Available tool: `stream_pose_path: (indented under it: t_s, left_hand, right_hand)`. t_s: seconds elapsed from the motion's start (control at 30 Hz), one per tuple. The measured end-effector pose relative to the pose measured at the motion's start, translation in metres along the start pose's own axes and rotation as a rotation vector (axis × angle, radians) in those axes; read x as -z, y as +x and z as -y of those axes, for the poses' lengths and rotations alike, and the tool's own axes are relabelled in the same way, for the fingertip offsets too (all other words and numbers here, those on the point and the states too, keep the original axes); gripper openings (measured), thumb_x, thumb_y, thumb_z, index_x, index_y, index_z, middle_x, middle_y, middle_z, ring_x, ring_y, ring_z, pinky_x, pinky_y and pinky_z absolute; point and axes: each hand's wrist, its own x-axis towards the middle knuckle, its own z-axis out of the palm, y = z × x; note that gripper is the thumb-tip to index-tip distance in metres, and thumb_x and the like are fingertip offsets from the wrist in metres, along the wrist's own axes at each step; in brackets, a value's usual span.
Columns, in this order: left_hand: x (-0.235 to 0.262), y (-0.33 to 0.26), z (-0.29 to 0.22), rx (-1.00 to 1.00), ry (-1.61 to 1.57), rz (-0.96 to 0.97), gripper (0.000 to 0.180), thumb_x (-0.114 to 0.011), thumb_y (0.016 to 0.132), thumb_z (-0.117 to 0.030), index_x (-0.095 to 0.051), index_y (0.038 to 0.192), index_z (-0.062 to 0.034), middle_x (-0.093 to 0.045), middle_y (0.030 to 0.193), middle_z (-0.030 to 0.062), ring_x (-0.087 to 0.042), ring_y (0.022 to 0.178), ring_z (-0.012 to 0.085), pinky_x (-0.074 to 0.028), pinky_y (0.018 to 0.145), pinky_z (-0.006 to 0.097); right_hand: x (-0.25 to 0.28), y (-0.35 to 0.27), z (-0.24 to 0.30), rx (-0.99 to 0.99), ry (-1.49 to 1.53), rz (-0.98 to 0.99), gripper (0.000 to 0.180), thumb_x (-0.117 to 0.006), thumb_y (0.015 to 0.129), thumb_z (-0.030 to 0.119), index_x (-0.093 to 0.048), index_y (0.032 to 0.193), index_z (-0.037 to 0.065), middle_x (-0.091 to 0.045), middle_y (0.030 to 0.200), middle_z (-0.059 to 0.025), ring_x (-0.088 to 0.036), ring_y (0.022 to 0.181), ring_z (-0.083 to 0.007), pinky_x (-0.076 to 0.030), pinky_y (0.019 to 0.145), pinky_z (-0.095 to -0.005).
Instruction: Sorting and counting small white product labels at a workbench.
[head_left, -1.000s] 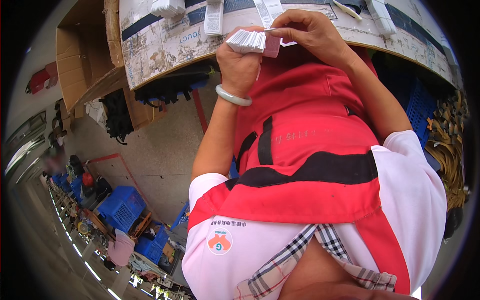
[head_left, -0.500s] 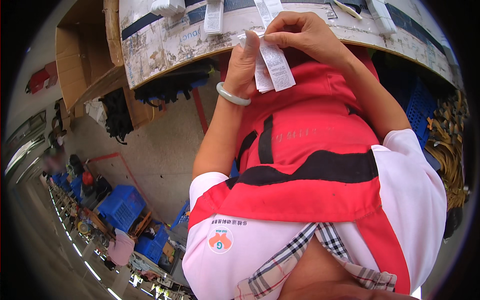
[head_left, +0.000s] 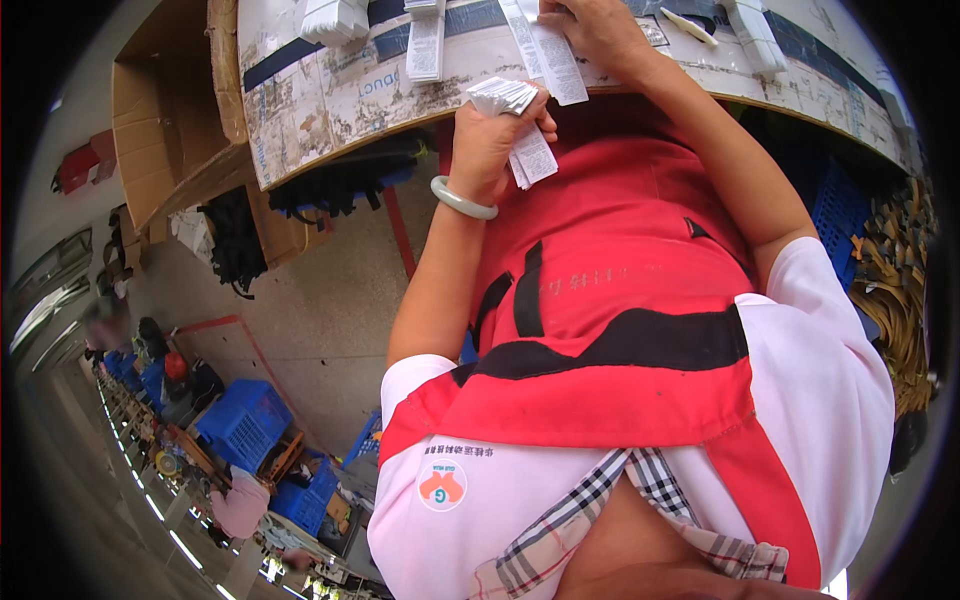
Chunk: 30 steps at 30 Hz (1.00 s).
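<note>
My left hand (head_left: 490, 140) is closed around a bundle of white printed labels (head_left: 533, 160). Their fanned top ends stick out above the thumb, and the lower ends hang below the fingers. Over the table edge, my right hand (head_left: 600, 35) pinches the upper part of a single long white label (head_left: 562, 70) with small print. That label lies partly over another label strip (head_left: 521, 38) on the table. The right fingertips are close to the top of the picture.
The worn, cardboard-covered table (head_left: 310, 110) carries a thick label bundle (head_left: 335, 20), a narrower stack (head_left: 426, 48), a banded stack (head_left: 755, 38) and a white pointed tool (head_left: 690, 26). An open carton (head_left: 165, 130) stands at the left. A blue crate (head_left: 835, 215) sits under the table's right side.
My right hand has moved up and away over the table with one label, parting from my left hand. My left hand has dropped slightly and keeps its bundle.
</note>
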Motion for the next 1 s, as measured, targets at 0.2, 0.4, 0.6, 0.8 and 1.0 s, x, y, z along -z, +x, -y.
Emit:
stream_pose_path:
  t_s: [0.2,0.4,0.6,0.8,1.0]
  left_hand:
    - [0.006,0.005,-0.007,-0.356,0.39,-0.135,0.022,-0.072,0.082,-0.002,-0.067,0.103,0.0003,-0.066,0.085,0.0053,-0.06,0.06,0.0104,-0.049,0.055,0.023]
    - [0.007,0.027,-0.013,-1.062,0.945,-0.11,0.031,-0.062,0.079,0.012,-0.067,0.108,0.0021,-0.067,0.088,0.0036,-0.065,0.072,0.0104,-0.054,0.064,0.024]
    - [-0.001,0.001,-0.019,-0.438,0.424,-0.127,0.025,-0.06,0.079,0.007,-0.069,0.101,0.0017,-0.07,0.087,0.0068,-0.065,0.071,0.0118,-0.053,0.064,0.024]
    - [-0.004,0.0,-0.015,-0.397,0.303,-0.095,0.023,-0.058,0.081,0.008,-0.069,0.1,0.0029,-0.069,0.084,0.0073,-0.065,0.068,0.011,-0.053,0.06,0.023]
    - [-0.005,-0.002,-0.014,-0.524,0.431,-0.085,0.022,-0.057,0.084,0.007,-0.067,0.104,0.0043,-0.068,0.082,0.0089,-0.066,0.066,0.0139,-0.053,0.059,0.024]
  right_hand:
    - [0.029,-0.002,0.026,-0.224,0.351,0.181,0.007,-0.065,0.084,0.004,-0.059,0.087,0.001,-0.055,0.086,-0.0143,-0.058,0.079,-0.0282,-0.047,0.069,-0.0351]
    - [0.054,-0.001,0.056,-0.197,0.479,0.242,0.007,-0.064,0.087,0.005,-0.059,0.089,0.001,-0.056,0.085,-0.0121,-0.057,0.075,-0.0234,-0.047,0.066,-0.0321]
    - [0.066,-0.004,0.069,-0.462,0.775,0.308,0.016,-0.07,0.083,0.013,-0.065,0.094,0.004,-0.059,0.088,-0.011,-0.059,0.081,-0.0225,-0.048,0.072,-0.0301]
    - [0.05,-0.024,0.059,-0.273,0.661,0.264,0.014,-0.064,0.092,0.012,-0.066,0.1,0.001,-0.063,0.087,-0.0016,-0.059,0.077,-0.0086,-0.05,0.073,-0.0234]
    - [0.051,-0.025,0.057,-0.386,0.735,0.329,0.016,-0.064,0.092,0.012,-0.066,0.103,0.0,-0.064,0.092,-0.0015,-0.06,0.08,-0.008,-0.051,0.073,-0.0227]
